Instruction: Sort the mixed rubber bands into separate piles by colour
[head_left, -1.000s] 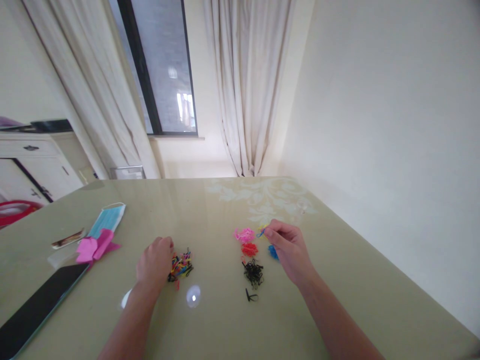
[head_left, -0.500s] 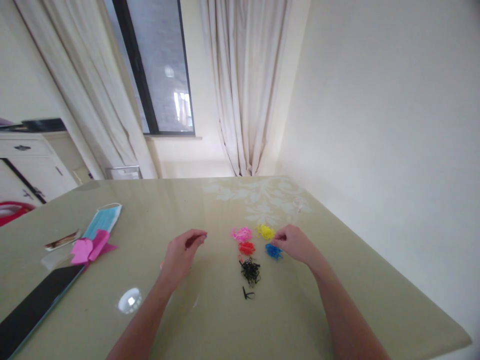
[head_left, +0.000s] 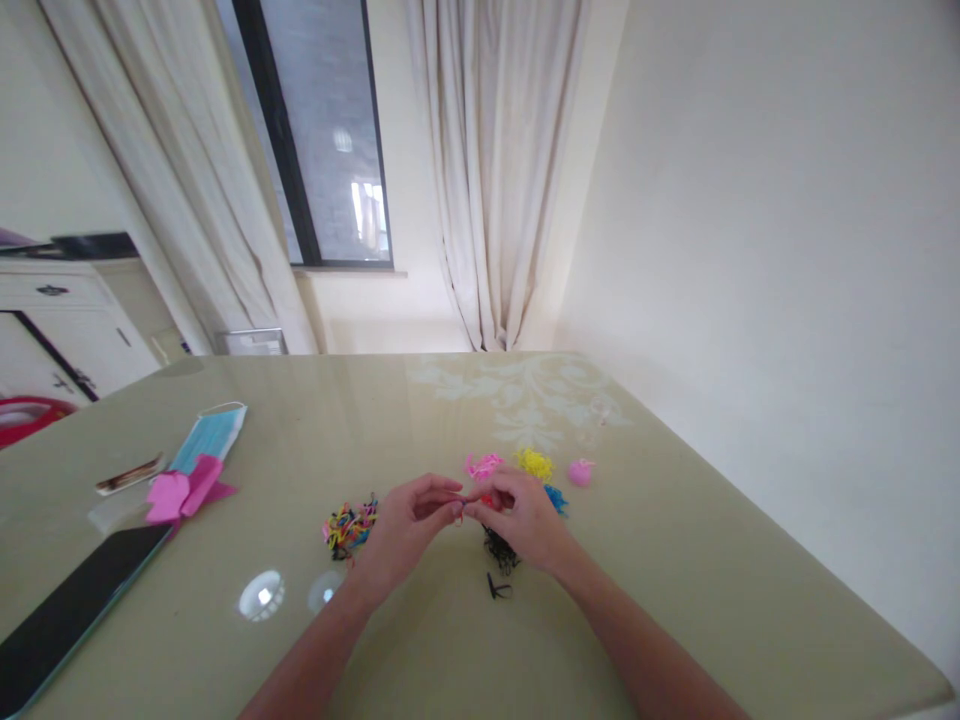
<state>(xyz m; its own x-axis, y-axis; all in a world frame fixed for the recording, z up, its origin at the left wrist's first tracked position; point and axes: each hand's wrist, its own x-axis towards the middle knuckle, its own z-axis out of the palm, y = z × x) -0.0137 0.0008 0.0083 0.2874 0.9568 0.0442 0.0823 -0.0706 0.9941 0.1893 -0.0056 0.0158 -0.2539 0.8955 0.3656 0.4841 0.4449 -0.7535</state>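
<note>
My left hand [head_left: 414, 522] and my right hand [head_left: 519, 512] meet fingertip to fingertip above the table. Both are pinched on tiny rubber bands [head_left: 460, 519]; a small loop hangs below the fingertips, though its colour is hard to make out. Beside my left hand lies a pile of mixed-colour rubber bands [head_left: 346, 529]. Around my right hand are pink bands [head_left: 484, 465], yellow bands [head_left: 535, 463], blue bands [head_left: 556, 499] and black bands [head_left: 501, 552]. A red pile [head_left: 487, 499] is mostly hidden behind the fingers. A few black bands [head_left: 497, 588] lie apart, nearer me.
A small pink round object [head_left: 580, 472] sits right of the yellow pile. At the left lie a blue face mask [head_left: 212, 438], a pink bow-like item [head_left: 184, 492], a narrow packet [head_left: 130, 474] and a dark flat device [head_left: 82, 600]. A wall [head_left: 787, 250] borders the right.
My hands have come together: the left moved right, the right moved left from beside the blue pile. The mixed pile and the pink round object are now uncovered.
</note>
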